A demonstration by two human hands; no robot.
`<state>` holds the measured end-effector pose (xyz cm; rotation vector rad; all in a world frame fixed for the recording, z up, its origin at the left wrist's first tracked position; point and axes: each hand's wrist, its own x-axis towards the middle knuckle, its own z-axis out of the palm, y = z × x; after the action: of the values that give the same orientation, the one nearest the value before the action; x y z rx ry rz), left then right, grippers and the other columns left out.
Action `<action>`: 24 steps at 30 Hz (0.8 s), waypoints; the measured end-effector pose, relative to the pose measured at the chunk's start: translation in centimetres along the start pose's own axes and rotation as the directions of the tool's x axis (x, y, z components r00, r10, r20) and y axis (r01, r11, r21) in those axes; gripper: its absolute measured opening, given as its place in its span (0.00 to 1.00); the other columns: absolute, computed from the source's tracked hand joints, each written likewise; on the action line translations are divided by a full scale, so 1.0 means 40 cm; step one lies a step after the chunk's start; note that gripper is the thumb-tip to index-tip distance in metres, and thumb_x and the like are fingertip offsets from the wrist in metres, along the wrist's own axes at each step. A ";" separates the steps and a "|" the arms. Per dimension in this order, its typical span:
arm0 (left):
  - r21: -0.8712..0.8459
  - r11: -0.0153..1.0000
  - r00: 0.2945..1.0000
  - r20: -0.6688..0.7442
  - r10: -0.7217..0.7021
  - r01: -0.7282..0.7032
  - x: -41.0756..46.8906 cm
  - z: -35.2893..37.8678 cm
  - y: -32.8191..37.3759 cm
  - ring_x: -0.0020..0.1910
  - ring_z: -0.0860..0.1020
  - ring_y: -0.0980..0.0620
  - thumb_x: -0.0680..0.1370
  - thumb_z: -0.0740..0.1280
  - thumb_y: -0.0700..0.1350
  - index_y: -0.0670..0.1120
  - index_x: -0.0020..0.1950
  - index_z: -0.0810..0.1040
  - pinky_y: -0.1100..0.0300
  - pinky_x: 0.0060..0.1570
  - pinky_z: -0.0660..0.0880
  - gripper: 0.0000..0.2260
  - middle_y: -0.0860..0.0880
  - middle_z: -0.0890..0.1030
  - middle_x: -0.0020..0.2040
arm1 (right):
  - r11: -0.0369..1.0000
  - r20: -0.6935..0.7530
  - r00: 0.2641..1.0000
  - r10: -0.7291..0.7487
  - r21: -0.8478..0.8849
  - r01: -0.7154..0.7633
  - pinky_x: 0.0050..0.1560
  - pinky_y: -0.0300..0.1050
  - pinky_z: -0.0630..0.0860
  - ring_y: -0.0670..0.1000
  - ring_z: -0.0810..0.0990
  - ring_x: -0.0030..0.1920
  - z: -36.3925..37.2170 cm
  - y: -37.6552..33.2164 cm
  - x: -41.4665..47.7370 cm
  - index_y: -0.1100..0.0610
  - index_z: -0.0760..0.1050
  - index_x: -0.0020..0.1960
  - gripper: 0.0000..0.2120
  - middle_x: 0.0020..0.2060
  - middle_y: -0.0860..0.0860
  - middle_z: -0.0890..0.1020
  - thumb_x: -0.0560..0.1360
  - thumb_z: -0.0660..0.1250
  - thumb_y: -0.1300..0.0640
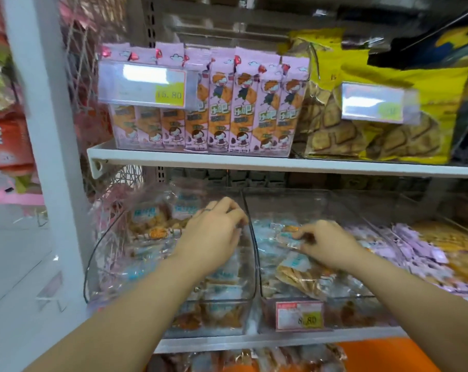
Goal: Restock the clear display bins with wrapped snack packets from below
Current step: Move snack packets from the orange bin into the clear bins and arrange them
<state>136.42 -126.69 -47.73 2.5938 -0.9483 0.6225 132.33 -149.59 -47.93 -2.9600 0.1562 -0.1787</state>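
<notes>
Two clear display bins stand side by side on the lower shelf. The left bin holds clear-wrapped brown snack packets with blue labels. My left hand reaches into it, fingers curled down by the bin's right wall; what they hold is hidden. The middle bin holds more wrapped packets. My right hand is inside it and pinches a clear snack packet at the top of the pile.
A price tag hangs on the middle bin's front. Right of it, a bin of purple-wrapped sweets. The upper shelf carries pink snack boxes and yellow cookie bags. More packets and an orange crate lie below.
</notes>
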 end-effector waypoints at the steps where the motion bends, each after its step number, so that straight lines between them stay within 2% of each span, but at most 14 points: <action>1: -0.017 1.000 1.000 0.009 0.009 -0.009 0.007 0.004 0.016 0.62 0.69 0.52 0.80 0.60 0.46 0.53 0.62 0.74 0.56 0.57 0.68 0.11 0.55 0.70 0.62 | 1.000 -0.011 1.000 -0.005 -0.008 0.005 0.56 0.43 0.75 0.50 0.79 0.56 0.002 0.004 0.006 0.50 0.80 0.57 0.12 0.56 0.48 0.82 0.74 0.67 0.56; 4: -0.078 0.995 0.996 0.054 0.068 -0.063 0.030 0.012 0.064 0.60 0.70 0.53 0.81 0.60 0.48 0.54 0.62 0.74 0.58 0.59 0.66 0.11 0.56 0.72 0.61 | 0.998 -0.148 0.989 0.001 0.058 0.008 0.51 0.46 0.76 0.50 0.81 0.51 0.000 0.017 0.004 0.46 0.81 0.45 0.04 0.46 0.45 0.84 0.74 0.68 0.54; 5: -0.096 0.992 0.992 0.084 0.094 -0.086 0.037 0.013 0.080 0.60 0.71 0.53 0.81 0.60 0.49 0.54 0.62 0.75 0.58 0.59 0.66 0.11 0.56 0.73 0.61 | 0.995 -0.215 0.976 0.016 0.095 0.005 0.48 0.45 0.76 0.49 0.81 0.48 -0.009 0.020 -0.004 0.45 0.79 0.41 0.05 0.43 0.45 0.84 0.75 0.68 0.54; 6: -0.112 0.988 0.985 0.119 0.122 -0.109 0.045 0.015 0.098 0.59 0.73 0.53 0.81 0.60 0.51 0.53 0.62 0.75 0.57 0.60 0.67 0.12 0.55 0.75 0.60 | 0.992 -0.274 0.961 0.021 0.128 0.015 0.46 0.44 0.75 0.48 0.80 0.47 -0.018 0.025 -0.011 0.44 0.76 0.40 0.07 0.43 0.44 0.83 0.75 0.67 0.53; 8: -0.114 0.983 0.957 0.236 0.167 -0.143 0.058 0.021 0.129 0.60 0.74 0.52 0.80 0.60 0.55 0.53 0.64 0.75 0.55 0.63 0.68 0.15 0.54 0.77 0.61 | 0.985 -0.321 0.947 -0.022 0.155 0.075 0.50 0.46 0.75 0.48 0.79 0.50 -0.037 0.035 -0.022 0.42 0.75 0.42 0.06 0.46 0.43 0.83 0.75 0.67 0.53; 10: -0.080 0.987 0.894 0.418 0.162 -0.141 0.063 0.031 0.156 0.63 0.73 0.51 0.78 0.61 0.60 0.54 0.69 0.71 0.51 0.68 0.64 0.21 0.52 0.76 0.65 | 0.988 -0.248 0.964 -0.098 0.091 0.124 0.58 0.48 0.73 0.49 0.77 0.57 -0.043 0.048 -0.030 0.44 0.78 0.48 0.04 0.54 0.43 0.82 0.75 0.67 0.51; 13: 0.000 0.994 0.814 0.573 0.093 -0.114 0.065 0.043 0.183 0.66 0.71 0.49 0.76 0.62 0.64 0.57 0.73 0.62 0.45 0.74 0.50 0.28 0.50 0.76 0.65 | 0.993 -0.059 0.994 -0.093 -0.073 0.089 0.60 0.45 0.71 0.51 0.75 0.61 -0.019 0.057 -0.038 0.45 0.76 0.61 0.15 0.59 0.46 0.80 0.74 0.66 0.51; 15: 0.036 0.996 0.799 0.600 0.042 -0.080 0.066 0.048 0.190 0.67 0.71 0.47 0.75 0.61 0.66 0.57 0.74 0.59 0.44 0.74 0.47 0.31 0.48 0.78 0.62 | 0.992 -0.062 0.995 -0.080 -0.108 0.073 0.60 0.45 0.70 0.52 0.76 0.60 0.002 0.062 -0.037 0.45 0.76 0.60 0.15 0.58 0.47 0.81 0.74 0.65 0.52; 17: 0.085 0.996 0.782 0.623 -0.025 -0.036 0.067 0.048 0.196 0.67 0.71 0.46 0.73 0.61 0.69 0.56 0.75 0.57 0.44 0.73 0.51 0.35 0.47 0.78 0.63 | 0.992 -0.150 0.984 -0.098 -0.089 0.086 0.62 0.44 0.69 0.50 0.78 0.57 0.018 0.067 -0.029 0.46 0.79 0.57 0.11 0.54 0.45 0.82 0.75 0.65 0.51; 18: 0.098 0.995 0.781 0.623 -0.048 -0.017 0.065 0.047 0.198 0.67 0.71 0.45 0.72 0.61 0.69 0.56 0.75 0.56 0.42 0.72 0.49 0.36 0.48 0.77 0.63 | 0.995 -0.192 0.977 -0.094 -0.057 0.084 0.61 0.44 0.69 0.49 0.79 0.55 0.021 0.068 -0.025 0.46 0.80 0.54 0.09 0.52 0.45 0.83 0.76 0.66 0.51; 20: 0.072 0.997 0.804 0.592 -0.053 0.013 0.060 0.048 0.200 0.66 0.71 0.46 0.72 0.63 0.68 0.55 0.75 0.57 0.40 0.72 0.47 0.36 0.50 0.77 0.63 | 0.995 -0.275 0.960 -0.048 0.067 0.069 0.57 0.44 0.72 0.49 0.80 0.50 0.017 0.073 -0.017 0.47 0.81 0.49 0.05 0.47 0.44 0.84 0.75 0.68 0.52; 22: 0.005 0.999 0.831 0.555 -0.043 0.049 0.053 0.050 0.203 0.64 0.73 0.47 0.72 0.65 0.66 0.56 0.74 0.58 0.44 0.71 0.56 0.35 0.50 0.77 0.64 | 0.970 -0.337 0.941 0.024 0.235 0.060 0.52 0.45 0.76 0.47 0.80 0.46 0.000 0.078 -0.014 0.48 0.81 0.47 0.03 0.43 0.44 0.83 0.75 0.68 0.53; 24: -0.051 0.996 0.853 0.520 -0.035 0.071 0.045 0.050 0.205 0.63 0.73 0.49 0.71 0.68 0.63 0.57 0.72 0.59 0.47 0.69 0.61 0.34 0.51 0.77 0.63 | 0.918 -0.401 0.913 0.077 0.387 0.092 0.48 0.40 0.76 0.43 0.78 0.43 -0.023 0.079 -0.017 0.48 0.79 0.45 0.03 0.40 0.43 0.81 0.74 0.69 0.56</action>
<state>132.77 -134.52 -47.44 2.7643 -1.0144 -0.1492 131.26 -152.78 -47.66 -2.4770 0.1397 -0.7420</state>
